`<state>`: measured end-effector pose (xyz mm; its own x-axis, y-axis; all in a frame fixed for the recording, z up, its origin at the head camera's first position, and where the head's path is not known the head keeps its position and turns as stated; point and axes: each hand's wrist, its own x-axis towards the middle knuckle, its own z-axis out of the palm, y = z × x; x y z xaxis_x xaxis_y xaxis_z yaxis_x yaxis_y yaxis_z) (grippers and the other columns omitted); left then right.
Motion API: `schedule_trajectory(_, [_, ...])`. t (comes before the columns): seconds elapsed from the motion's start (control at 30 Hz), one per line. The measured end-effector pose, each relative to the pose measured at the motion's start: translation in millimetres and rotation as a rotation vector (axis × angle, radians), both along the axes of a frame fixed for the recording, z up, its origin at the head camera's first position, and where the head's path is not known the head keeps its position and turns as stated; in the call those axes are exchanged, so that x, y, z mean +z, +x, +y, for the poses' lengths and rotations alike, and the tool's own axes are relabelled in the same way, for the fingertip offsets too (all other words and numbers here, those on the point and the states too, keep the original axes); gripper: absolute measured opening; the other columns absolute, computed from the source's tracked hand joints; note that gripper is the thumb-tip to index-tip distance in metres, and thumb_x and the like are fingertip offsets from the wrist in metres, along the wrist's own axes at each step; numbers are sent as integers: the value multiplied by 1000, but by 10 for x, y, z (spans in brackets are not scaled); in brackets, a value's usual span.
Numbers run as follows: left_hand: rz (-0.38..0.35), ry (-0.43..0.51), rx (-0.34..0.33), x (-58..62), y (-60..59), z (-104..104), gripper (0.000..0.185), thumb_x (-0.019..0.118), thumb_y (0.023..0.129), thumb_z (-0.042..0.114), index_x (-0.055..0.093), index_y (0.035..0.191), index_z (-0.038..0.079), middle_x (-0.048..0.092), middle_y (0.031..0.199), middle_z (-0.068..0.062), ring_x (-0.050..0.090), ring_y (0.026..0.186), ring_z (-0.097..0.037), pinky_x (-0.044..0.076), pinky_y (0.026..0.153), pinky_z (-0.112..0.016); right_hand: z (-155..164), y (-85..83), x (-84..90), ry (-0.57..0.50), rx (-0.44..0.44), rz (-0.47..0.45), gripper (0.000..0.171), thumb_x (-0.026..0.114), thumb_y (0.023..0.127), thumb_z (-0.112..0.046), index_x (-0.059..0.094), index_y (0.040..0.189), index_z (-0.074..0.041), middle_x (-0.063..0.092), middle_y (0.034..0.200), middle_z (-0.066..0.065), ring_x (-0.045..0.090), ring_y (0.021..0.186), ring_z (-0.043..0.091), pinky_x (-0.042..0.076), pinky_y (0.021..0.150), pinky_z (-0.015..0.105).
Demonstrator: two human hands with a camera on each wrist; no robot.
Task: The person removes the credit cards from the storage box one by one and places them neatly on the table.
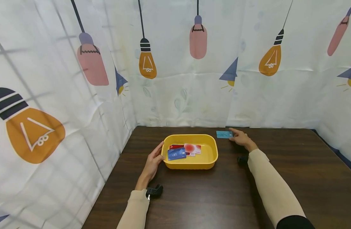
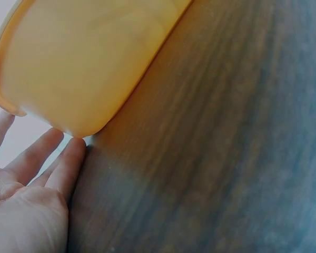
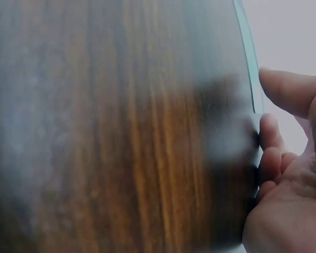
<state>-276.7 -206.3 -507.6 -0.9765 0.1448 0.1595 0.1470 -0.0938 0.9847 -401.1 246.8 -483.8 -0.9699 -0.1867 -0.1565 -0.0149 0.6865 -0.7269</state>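
Note:
A yellow tray (image 1: 211, 156) sits mid-table and holds a blue card (image 1: 176, 154), a red card (image 1: 176, 146) and a white card with a red spot (image 1: 192, 148). My left hand (image 1: 153, 160) lies on the table with straight fingers against the tray's left wall. In the left wrist view the fingertips (image 2: 73, 153) touch the tray's corner (image 2: 84, 63). A teal card (image 1: 224, 134) lies flat behind the tray on the right. My right hand (image 1: 240, 138) is at its right edge. Thumb (image 3: 289, 89) and curled fingers (image 3: 268, 142) pinch the card's edge (image 3: 248, 68).
The dark wooden table (image 1: 209, 197) is walled on three sides by a white curtain (image 1: 178, 89) printed with light bulbs. Black wrist mounts (image 1: 154, 190) sit on both beige sleeves. The teal card lies close to the table's back edge.

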Motion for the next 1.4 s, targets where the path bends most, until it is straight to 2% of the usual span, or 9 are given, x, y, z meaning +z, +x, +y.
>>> schedule_trajectory(0.17, [-6,-2,3,1,20,-7,70,47,94,-7,37,160,14,41,160,-20,45,138,-40,51,99,-22,34,96,-6,-141,-6,0,69,52,106,-20,18,165,-14,52,127,24,51,114,37,42,103,59])
schedule_trajectory(0.37, [-14,-6,-3,23,23,-5,70,47,94,-6,37,160,18,43,158,-22,45,137,-42,51,98,-22,41,172,12,-316,-30,-10,66,52,107,-23,21,165,-15,44,139,28,41,134,46,27,117,67])
schedule_trajectory(0.43, [-11,-4,3,27,10,-4,70,47,94,-6,38,159,18,43,158,-22,45,137,-42,51,98,-21,6,186,28,-361,-47,4,63,51,107,-22,25,164,-13,43,139,26,38,137,48,27,117,66])
schedule_trajectory(0.57, [-6,-2,11,30,1,0,69,47,94,-7,39,159,17,43,157,-22,45,137,-41,51,98,-21,-123,237,95,-392,-87,94,54,53,106,-18,39,157,-7,51,119,15,48,122,43,41,104,57])
schedule_trajectory(0.67, [-10,-4,4,24,3,1,69,47,95,-7,39,159,18,44,157,-21,45,138,-41,51,98,-21,-281,322,215,-384,-98,186,47,56,104,-16,49,149,-4,53,106,7,53,105,32,47,88,42])
schedule_trajectory(0.77, [-15,0,-4,23,8,0,70,48,95,-6,39,159,19,43,158,-20,44,140,-41,51,99,-21,-472,401,347,-367,-53,251,43,58,103,-13,53,144,-3,55,103,9,52,91,23,47,76,30])
schedule_trajectory(0.87, [-14,4,-8,25,12,-1,70,48,95,-5,38,159,19,42,160,-19,43,143,-40,50,100,-21,-680,467,444,-359,35,294,42,59,102,-9,53,143,0,56,103,16,50,85,23,45,70,25])
schedule_trajectory(1.13, [-12,9,3,16,13,3,70,47,94,-7,39,159,18,41,160,-19,44,141,-41,51,99,-20,-1219,613,534,-324,218,335,38,66,98,-11,60,135,-7,60,100,13,52,83,25,45,70,28])
schedule_trajectory(1.4, [-14,15,-10,29,15,0,70,46,94,-7,37,160,17,40,160,-21,42,140,-42,50,101,-22,-1575,682,483,-227,344,304,43,72,93,-9,61,135,-5,63,101,10,58,83,23,51,70,29])
